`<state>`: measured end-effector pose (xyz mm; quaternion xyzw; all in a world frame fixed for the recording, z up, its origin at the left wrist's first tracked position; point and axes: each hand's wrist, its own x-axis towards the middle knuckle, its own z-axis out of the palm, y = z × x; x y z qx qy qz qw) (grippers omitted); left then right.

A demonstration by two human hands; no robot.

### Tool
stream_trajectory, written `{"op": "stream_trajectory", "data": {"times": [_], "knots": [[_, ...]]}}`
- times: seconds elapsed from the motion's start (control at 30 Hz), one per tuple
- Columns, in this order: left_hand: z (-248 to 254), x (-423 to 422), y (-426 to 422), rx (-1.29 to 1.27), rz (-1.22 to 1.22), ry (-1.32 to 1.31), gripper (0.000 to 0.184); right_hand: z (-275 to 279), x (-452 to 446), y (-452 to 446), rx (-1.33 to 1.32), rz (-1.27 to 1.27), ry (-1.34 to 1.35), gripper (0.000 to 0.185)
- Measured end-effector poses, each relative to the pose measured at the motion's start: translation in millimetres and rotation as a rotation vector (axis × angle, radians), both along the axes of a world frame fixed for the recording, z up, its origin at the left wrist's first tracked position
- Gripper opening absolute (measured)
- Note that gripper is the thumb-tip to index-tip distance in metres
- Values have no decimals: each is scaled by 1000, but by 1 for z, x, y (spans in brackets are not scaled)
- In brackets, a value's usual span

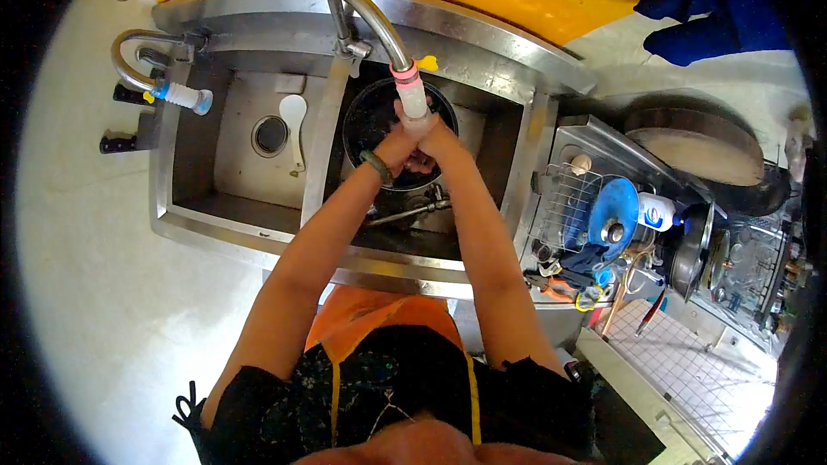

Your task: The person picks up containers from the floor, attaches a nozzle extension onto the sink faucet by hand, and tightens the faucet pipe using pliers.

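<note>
The black pan (pixel 365 120) is sitting in the right basin (pixel 495 133), my left grip (pixel 397 149) and right grip (pixel 439 140) meeting over it beneath the twelve-o'clock faucet (pixel 383 17); I can't tell how open either is or what it's holding. At nine, a white paddle (pixel 294 114) is lying.

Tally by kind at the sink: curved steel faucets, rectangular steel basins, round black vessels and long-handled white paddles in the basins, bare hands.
Curved steel faucets: 2
Rectangular steel basins: 2
Round black vessel: 1
White paddle: 1
Bare hands (left hand, right hand): 2
Total: 8
</note>
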<state>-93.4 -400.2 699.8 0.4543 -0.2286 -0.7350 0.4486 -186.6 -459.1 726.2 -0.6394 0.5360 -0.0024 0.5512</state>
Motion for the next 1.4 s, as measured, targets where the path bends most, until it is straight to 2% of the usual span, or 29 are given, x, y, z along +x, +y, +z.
{"op": "stream_trajectory", "data": {"times": [0.03, 0.1, 0.2, 0.23, 0.3, 0.37, 0.4, 0.43, 0.47, 0.5, 0.57, 0.6, 0.67, 0.77, 0.87, 0.97, 1.07, 1.17, 1.27, 1.4], "knots": [[0, -4, -7, -13, 64, -116, 54, -1, -1, 1, -115, -5, 56, 47], [-7, -4, -17, -69, 109, -333, 58, -15, -4, 3, -573, -1, 161, 46], [-26, -3, -13, -282, 14, -758, 62, -47, 3, -14, -366, -408, -154, 47], [-21, -13, 2, -412, -43, -972, 63, -82, 0, -22, -38, -576, -493, 49], [2, -33, 20, -673, 26, -1111, 47, -84, 4, -15, 433, -763, -881, 48], [23, -27, 38, -750, -5, -1143, 36, -99, 10, -11, 743, -729, -1226, 44], [29, -20, 43, -788, -18, -1157, 32, -101, 13, -10, 785, -716, -1263, 44], [33, -9, 46, -479, 83, -891, 19, -102, 15, -9, 828, -704, -1299, 43], [37, 6, 45, -347, 181, -948, 19, -102, 16, -8, 871, -691, -1335, 42], [50, 19, 41, -352, 348, -871, 17, -99, 17, -4, 803, -722, -1245, 41], [65, 40, 26, -434, 535, -830, 13, -87, 19, 8, 666, -767, -1067, 39], [75, 47, 19, -543, 612, -890, 12, -82, 20, 12, 596, -784, -979, 38], [103, 58, 6, -766, 763, -1000, 13, -76, 19, 13, 642, -865, -997, 37], [126, 56, 1, -892, 819, -760, 12, -59, 13, 22, 726, -950, -1063, 36], [140, 58, 1, -832, 847, -624, 10, -53, 9, 26, 789, -1042, -1053, 35], [81, 91, -19, -578, 771, -790, 17, -55, 6, 29, 781, -1084, -1010, 34], [39, 115, -36, -343, 440, -1279, 26, -58, 6, 32, 763, -1132, -926, 33], [12, 123, -43, -356, 278, -1615, 28, -83, 1, 38, 770, -1122, -897, 30], [-10, 128, -49, -277, 220, -1679, 24, -87, -2, 43, 754, -1103, -924, 22], [-1, 124, -49, -169, 161, -1619, 26, -71, 1, 46, 715, -1123, -883, 19]]}}
